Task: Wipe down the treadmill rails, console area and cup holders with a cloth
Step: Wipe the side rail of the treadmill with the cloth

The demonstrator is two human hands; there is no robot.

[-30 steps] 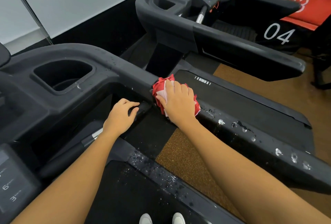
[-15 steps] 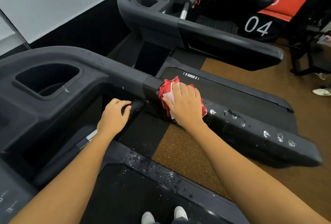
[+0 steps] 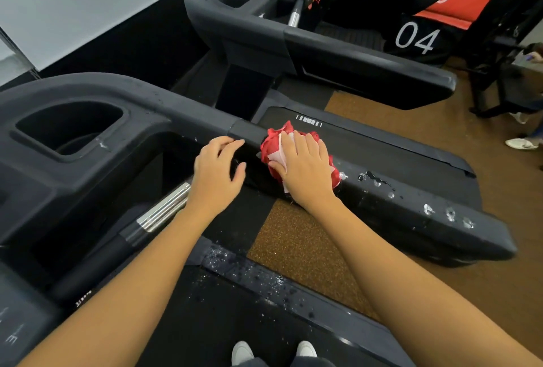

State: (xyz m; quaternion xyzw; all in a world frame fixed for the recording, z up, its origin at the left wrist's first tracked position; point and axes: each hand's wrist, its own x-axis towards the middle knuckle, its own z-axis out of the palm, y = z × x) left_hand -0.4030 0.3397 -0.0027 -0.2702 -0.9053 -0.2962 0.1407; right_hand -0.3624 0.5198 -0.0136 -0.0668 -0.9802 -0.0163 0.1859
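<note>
- the right hand (image 3: 305,169) lies palm down on a bunched red cloth (image 3: 271,146), fingers nearly straight and close together over its top, thumb along its near edge; it presses rather than grips.
- the cloth sits on the right rail (image 3: 411,208), just past the joint where the rail meets the console body, a little toward 12 o'clock of the view's middle.
- white patches of the cloth show between the fingers and at the wrist side.
- the left hand (image 3: 217,172) is at 9 o'clock of the cloth, just beside it, fingers loosely spread and curved, grasping nothing; the fingertips reach the rail's inner edge, but whether they touch it cannot be told.
- droplets (image 3: 429,209) dot the rail toward 4 o'clock of the cloth.
- a cup holder (image 3: 67,128) opens in the console at 9 o'clock of the view.
- a silver grip bar (image 3: 164,211) lies at 7 o'clock of the left hand, partly under the wrist.
- the side strip (image 3: 264,278) at 6 o'clock is speckled wet.
- white shoes (image 3: 244,352) show at the bottom edge.
- a second treadmill (image 3: 323,43) stands at 12 o'clock, with a "04" sign (image 3: 417,37) at 2 o'clock.
</note>
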